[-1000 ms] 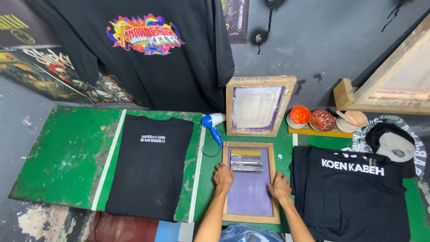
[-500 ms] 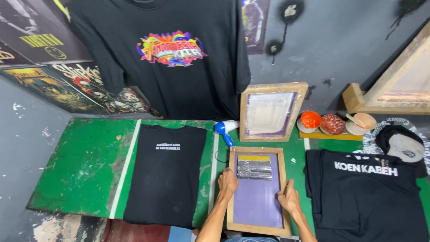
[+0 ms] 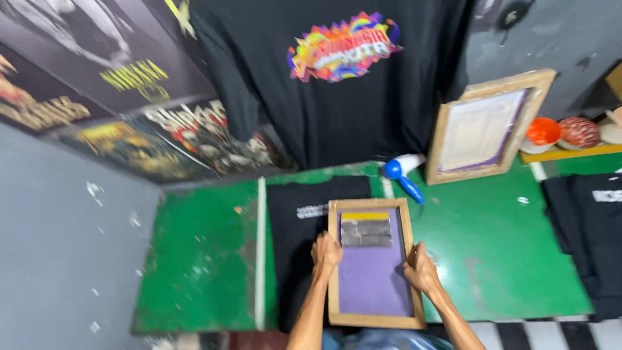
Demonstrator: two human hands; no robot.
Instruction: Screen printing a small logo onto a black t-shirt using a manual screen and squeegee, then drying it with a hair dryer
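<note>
A wooden printing screen frame [image 3: 374,264] with purple mesh and a grey taped patch near its top is held over the green table [image 3: 201,259]. My left hand [image 3: 326,251] grips its left side rail and my right hand [image 3: 421,269] grips its right side rail. The frame partly covers a black t-shirt [image 3: 295,233] that lies flat on the table with small white print near its collar.
A second wooden screen frame [image 3: 486,129] leans against the wall, with a blue and white heat gun [image 3: 403,175] beside it. Black printed shirts [image 3: 593,233] lie at the right. A black shirt with a colourful print [image 3: 343,71] hangs on the wall. Round bowls [image 3: 560,133] sit on a shelf.
Both hands have carried the frame to the left, from the bare green table onto the black t-shirt. The view has swung left and closer.
</note>
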